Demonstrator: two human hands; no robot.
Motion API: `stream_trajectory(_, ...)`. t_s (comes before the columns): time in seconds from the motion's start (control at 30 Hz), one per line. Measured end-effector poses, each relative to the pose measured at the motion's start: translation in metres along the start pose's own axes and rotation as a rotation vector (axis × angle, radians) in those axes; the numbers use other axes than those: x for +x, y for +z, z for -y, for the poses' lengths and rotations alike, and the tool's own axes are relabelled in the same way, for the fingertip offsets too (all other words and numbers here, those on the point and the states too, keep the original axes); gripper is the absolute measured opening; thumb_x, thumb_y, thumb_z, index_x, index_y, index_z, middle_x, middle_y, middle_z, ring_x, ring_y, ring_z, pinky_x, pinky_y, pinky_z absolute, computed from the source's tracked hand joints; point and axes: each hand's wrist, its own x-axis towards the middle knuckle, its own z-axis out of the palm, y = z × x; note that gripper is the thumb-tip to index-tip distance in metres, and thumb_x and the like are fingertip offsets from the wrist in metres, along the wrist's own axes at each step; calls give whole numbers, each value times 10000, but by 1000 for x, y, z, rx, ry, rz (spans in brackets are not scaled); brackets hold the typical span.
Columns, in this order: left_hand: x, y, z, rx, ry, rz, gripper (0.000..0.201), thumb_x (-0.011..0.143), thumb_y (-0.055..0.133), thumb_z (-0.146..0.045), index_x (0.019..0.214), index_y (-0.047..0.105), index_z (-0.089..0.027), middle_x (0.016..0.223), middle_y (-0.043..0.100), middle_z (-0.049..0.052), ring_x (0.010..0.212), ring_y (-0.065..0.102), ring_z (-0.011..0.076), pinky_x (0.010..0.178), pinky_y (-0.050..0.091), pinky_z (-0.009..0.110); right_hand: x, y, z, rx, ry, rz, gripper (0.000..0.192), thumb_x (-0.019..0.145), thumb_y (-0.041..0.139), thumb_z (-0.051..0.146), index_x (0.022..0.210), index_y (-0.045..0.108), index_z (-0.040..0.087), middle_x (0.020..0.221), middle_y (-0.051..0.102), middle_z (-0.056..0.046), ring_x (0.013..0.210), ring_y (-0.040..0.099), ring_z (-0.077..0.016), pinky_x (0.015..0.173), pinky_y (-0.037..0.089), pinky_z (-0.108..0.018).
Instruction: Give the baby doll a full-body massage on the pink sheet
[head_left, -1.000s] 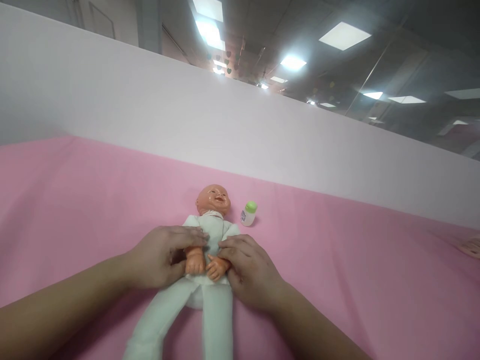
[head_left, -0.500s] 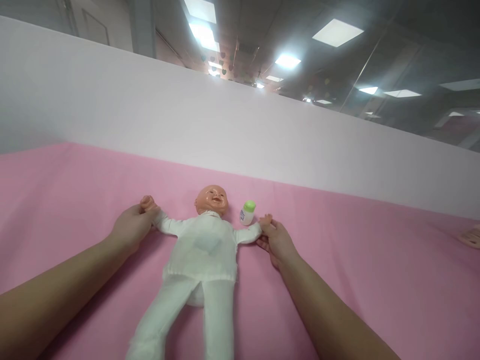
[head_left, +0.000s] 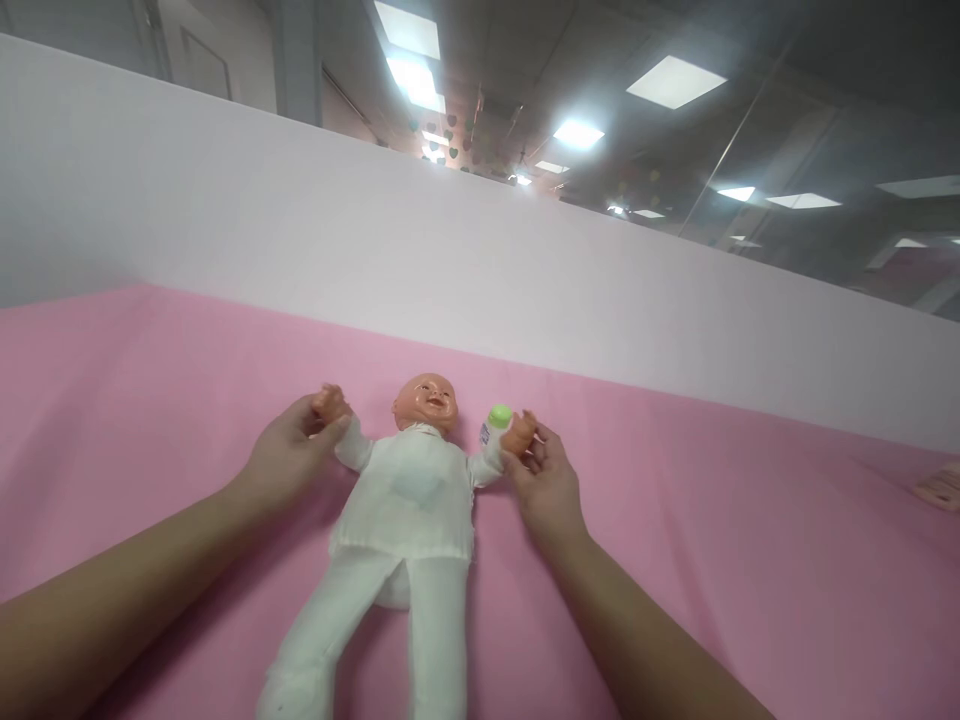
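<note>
In the head view, the only marking I can pick out is on the small bottle: a dark print on its label, too small and blurred for me to read. The bottle has a green cap and a whitish body, and it stands just right of the doll's head, its lower part hidden behind the doll's arm.

The doll lies on its back in the middle of the pink cover, head to the far side, its white-clothed legs running toward me to the near edge of the view. My left hand is closed around the doll's wrist on the left; my right hand grips the one on the right, close to the bottle. Both doll arms are bent, their small fists pointing away from me.

Past the head, a strip of cover separates the doll from the white panel, whose foot and top edge both slope down to the right. Pink fabric stretches broadly to the left of my left hand, and to the right of my right hand as far as a pale pinkish object, cut off by the frame. Ceiling lights shine above the panel.
</note>
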Motion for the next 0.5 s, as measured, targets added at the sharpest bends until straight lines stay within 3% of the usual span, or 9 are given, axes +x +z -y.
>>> stream_trajectory(0.2, -27, 11, -28, 438, 453, 481, 393, 919, 550, -390, 1271, 677, -270, 1239, 732, 37, 1142, 672, 285, 968, 538, 375, -30, 16, 26, -418, -404, 474, 408, 856, 659, 145, 1226, 681, 315, 1190, 744, -2, 1073, 709, -223, 972, 575, -414)
stream_trajectory(0.3, -27, 9, -30, 578, 609, 558, 457, 940, 488, -289, 1373, 636, -263, 1364, 674, 30, 1288, 602, 258, 1125, 441, 384, -30, 16, 27, -492, -569, 588, 379, 896, 622, 119, 1220, 708, 296, 1241, 733, -8, 1175, 672, -221, 1044, 541, -420)
stream_trajectory(0.5, -24, 9, -29, 622, 658, 622, 482, 930, 477, -205, 1374, 641, -300, 1433, 623, 12, 1332, 573, 237, 1185, 382, 394, -26, 17, 18, -506, -662, 622, 410, 927, 617, 149, 1298, 686, 307, 1309, 703, -10, 1291, 609, -220, 1133, 488, -449)
